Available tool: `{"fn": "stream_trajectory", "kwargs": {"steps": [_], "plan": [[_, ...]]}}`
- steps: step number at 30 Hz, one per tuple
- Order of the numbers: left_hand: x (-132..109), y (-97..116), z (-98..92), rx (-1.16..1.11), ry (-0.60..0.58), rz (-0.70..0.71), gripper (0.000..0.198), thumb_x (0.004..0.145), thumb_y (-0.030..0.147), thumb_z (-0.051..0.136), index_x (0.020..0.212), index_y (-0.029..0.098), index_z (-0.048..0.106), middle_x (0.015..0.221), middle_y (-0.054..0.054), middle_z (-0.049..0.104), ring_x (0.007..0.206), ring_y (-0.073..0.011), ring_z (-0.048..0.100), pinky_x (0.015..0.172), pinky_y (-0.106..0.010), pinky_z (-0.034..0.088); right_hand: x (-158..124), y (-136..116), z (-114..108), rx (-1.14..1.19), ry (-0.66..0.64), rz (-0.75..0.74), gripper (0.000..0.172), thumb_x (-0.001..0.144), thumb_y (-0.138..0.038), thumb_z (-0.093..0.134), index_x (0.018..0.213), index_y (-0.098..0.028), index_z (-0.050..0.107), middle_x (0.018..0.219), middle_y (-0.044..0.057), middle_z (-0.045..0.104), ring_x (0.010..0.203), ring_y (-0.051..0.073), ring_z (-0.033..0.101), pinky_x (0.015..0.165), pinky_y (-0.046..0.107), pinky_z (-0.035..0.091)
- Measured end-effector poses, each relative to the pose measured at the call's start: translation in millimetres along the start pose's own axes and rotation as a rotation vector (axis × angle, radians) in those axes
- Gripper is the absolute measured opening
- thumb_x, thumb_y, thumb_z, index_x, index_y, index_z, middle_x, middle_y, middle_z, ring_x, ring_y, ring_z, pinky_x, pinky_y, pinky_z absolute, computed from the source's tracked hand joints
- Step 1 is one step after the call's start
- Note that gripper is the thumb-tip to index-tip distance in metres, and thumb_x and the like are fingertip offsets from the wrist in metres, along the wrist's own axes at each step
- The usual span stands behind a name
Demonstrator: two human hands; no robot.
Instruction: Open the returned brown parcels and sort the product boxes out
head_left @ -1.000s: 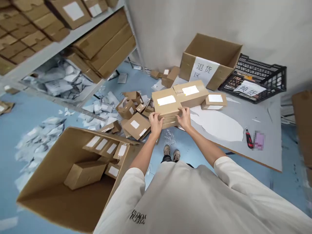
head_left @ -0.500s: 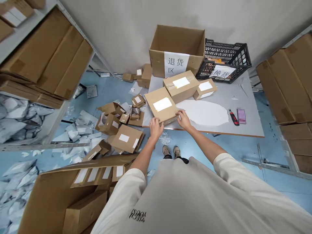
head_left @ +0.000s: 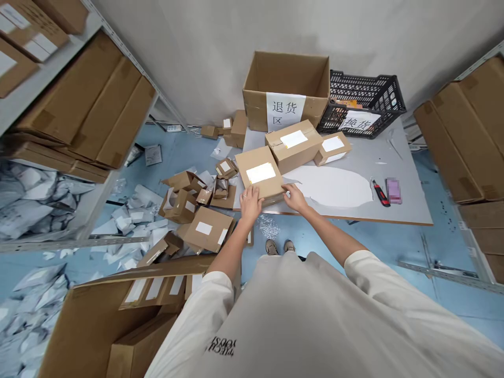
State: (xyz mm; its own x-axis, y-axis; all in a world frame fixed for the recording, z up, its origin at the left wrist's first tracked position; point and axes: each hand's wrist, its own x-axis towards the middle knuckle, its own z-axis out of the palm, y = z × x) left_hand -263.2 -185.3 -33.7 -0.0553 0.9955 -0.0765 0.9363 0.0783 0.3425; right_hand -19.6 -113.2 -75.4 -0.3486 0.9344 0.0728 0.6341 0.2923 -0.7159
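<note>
A closed cardboard box [head_left: 255,158] with a white label on top lies at the left front edge of the table. Over its near left edge curls my left hand [head_left: 251,205], fingertips on the lid and a ring on one finger. My right hand [head_left: 294,198] pinches at the near right corner, fingers bent and close together. Both hands hold the box; their undersides are hidden. Touching or close behind it is a longer labelled box [head_left: 297,149], and a smaller labelled box [head_left: 334,148] sits to the right of that.
A large open carton [head_left: 255,110] and a black crate [head_left: 362,84] stand at the table's back. A red utility knife [head_left: 381,194] lies right of a white sheet [head_left: 338,184]. Opened boxes [head_left: 207,226] litter the floor at left. Shelving holds cartons [head_left: 468,126] on the right.
The box has turned slightly between my hands. My left hand reaches a little further onto the lid, and my right hand has followed the near right corner. The view has shifted slightly.
</note>
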Motion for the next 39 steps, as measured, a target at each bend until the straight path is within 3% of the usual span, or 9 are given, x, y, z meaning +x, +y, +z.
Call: {"fn": "stream_trajectory", "kwargs": {"steps": [7,11,14,17,21,24,28,34,39], "plan": [[31.1,-57.0,-24.9,0.007,-0.080,-0.065,0.073,0.100,0.017,0.044,0.173,0.015,0.045,0.187,-0.017,0.034,0.176,-0.0350,0.024,0.142,-0.068,0.017,22.6,-33.8,39.7,0.037,-0.159,-0.076,0.053,0.098,-0.025,0.058,0.149,-0.022,0.071,0.145,0.015,0.066,0.126,0.031,0.069,0.117,0.048,0.058],[45.9,-62.2,-31.6,-0.036,-0.101,-0.113,0.076,0.095,0.019,0.050,0.171,0.016,0.047,0.187,-0.018,0.033,0.177,-0.0359,0.023,0.142,-0.072,0.014,41.3,-30.8,32.8,0.005,-0.185,-0.112,0.053,0.099,-0.028,0.058,0.151,-0.021,0.070,0.148,0.016,0.065,0.133,0.034,0.065,0.120,0.052,0.055],[53.9,-49.2,-33.9,-0.046,-0.058,-0.152,0.067,0.099,0.023,0.048,0.166,0.019,0.053,0.184,-0.018,0.039,0.175,-0.0372,0.027,0.140,-0.073,0.017,68.4,-19.7,11.4,-0.097,-0.077,-0.059,0.053,0.101,-0.031,0.057,0.150,-0.017,0.069,0.157,0.021,0.060,0.143,0.040,0.057,0.125,0.059,0.048],[62.8,-25.5,-31.5,-0.052,-0.022,-0.109,0.062,0.102,0.027,0.048,0.164,0.022,0.055,0.181,-0.018,0.043,0.172,-0.0363,0.033,0.139,-0.067,0.024,107.1,-8.0,-11.3,-0.211,-0.023,0.018,0.061,0.100,-0.034,0.060,0.158,-0.016,0.062,0.173,0.025,0.048,0.155,0.047,0.045,0.126,0.069,0.041],[76.8,12.0,-20.6,-0.071,-0.012,-0.071,0.058,0.104,0.030,0.050,0.161,0.023,0.058,0.180,-0.018,0.044,0.171,-0.0368,0.033,0.138,-0.063,0.028,158.6,4.3,-27.8,-0.271,-0.069,-0.012,0.070,0.101,-0.044,0.063,0.164,-0.016,0.053,0.183,0.025,0.035,0.165,0.053,0.030,0.128,0.080,0.028],[87.3,34.7,-11.0,-0.078,-0.013,-0.103,0.056,0.105,0.031,0.050,0.159,0.021,0.059,0.180,-0.019,0.044,0.170,-0.0366,0.034,0.137,-0.061,0.030,180.7,11.1,-32.5,-0.311,-0.120,-0.032,0.076,0.102,-0.052,0.062,0.168,-0.017,0.049,0.185,0.025,0.032,0.168,0.053,0.024,0.129,0.083,0.022],[95.7,50.0,-3.3,-0.058,-0.038,-0.192,0.057,0.103,0.029,0.055,0.159,0.020,0.059,0.178,-0.021,0.045,0.169,-0.0371,0.037,0.136,-0.059,0.031,175.2,16.0,-42.1,-0.365,-0.159,-0.071,0.075,0.101,-0.054,0.064,0.166,-0.019,0.053,0.181,0.027,0.040,0.167,0.053,0.029,0.128,0.086,0.019],[97.5,61.6,-0.5,-0.022,-0.017,-0.271,0.063,0.101,0.027,0.056,0.164,0.018,0.055,0.179,-0.021,0.044,0.170,-0.0381,0.036,0.137,-0.060,0.031,128.7,28.5,-78.4,-0.388,-0.208,-0.229,0.074,0.092,-0.037,0.068,0.161,-0.011,0.057,0.178,0.029,0.044,0.164,0.052,0.035,0.132,0.079,0.016],[117.8,93.5,8.6,-0.094,0.066,-0.179,0.062,0.109,0.034,0.049,0.169,0.020,0.051,0.181,-0.019,0.041,0.168,-0.0363,0.038,0.135,-0.057,0.037,100.9,66.8,-119.7,-0.360,-0.283,-0.311,0.071,0.085,-0.027,0.070,0.155,-0.018,0.062,0.176,0.024,0.049,0.162,0.049,0.039,0.135,0.079,0.013]]}}
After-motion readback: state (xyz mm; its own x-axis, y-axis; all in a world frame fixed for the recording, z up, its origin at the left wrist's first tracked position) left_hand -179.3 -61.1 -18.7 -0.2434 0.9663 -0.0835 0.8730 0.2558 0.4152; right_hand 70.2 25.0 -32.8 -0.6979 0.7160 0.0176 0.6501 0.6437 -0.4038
